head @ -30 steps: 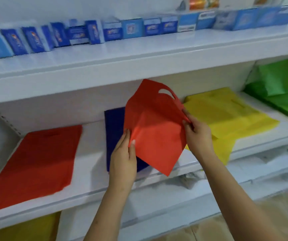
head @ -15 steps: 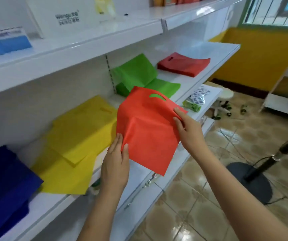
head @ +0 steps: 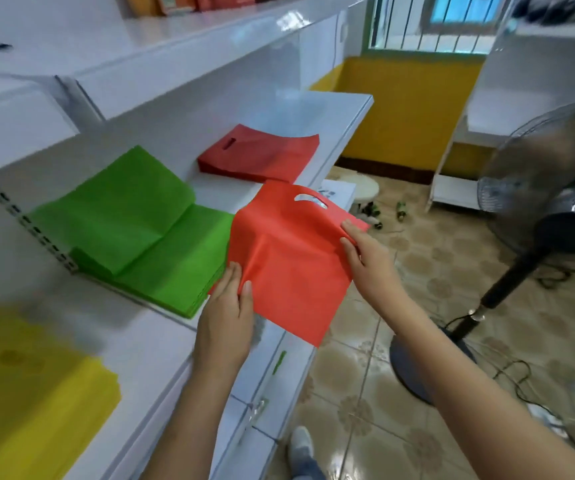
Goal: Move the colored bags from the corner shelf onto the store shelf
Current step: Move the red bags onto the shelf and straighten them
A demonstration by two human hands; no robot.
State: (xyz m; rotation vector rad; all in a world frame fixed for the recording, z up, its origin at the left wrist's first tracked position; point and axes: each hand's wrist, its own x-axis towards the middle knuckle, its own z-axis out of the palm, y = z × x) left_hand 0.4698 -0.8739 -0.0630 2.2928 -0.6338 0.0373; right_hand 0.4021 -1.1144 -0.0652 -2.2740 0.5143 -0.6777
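You hold the orange-red bag (head: 289,258) at the centre of the frame by two edges, left hand (head: 225,315) pinching low, right hand (head: 365,258) pinching higher. Limp fabric hangs past the white shelf (head: 161,344) lip; loosen either pinch and it may slide to the tiled floor (head: 365,393). Green bags (head: 133,226) lie left, dark red bags (head: 262,155) above, a fan (head: 553,188) at right.

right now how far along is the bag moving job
Partly done, it seems. Green bags, yellow bags and a dark red stack already lie on the white shelf. In hand: one orange-red bag, gripped by the left hand and right hand, not yet set down. What remains elsewhere is out of view.
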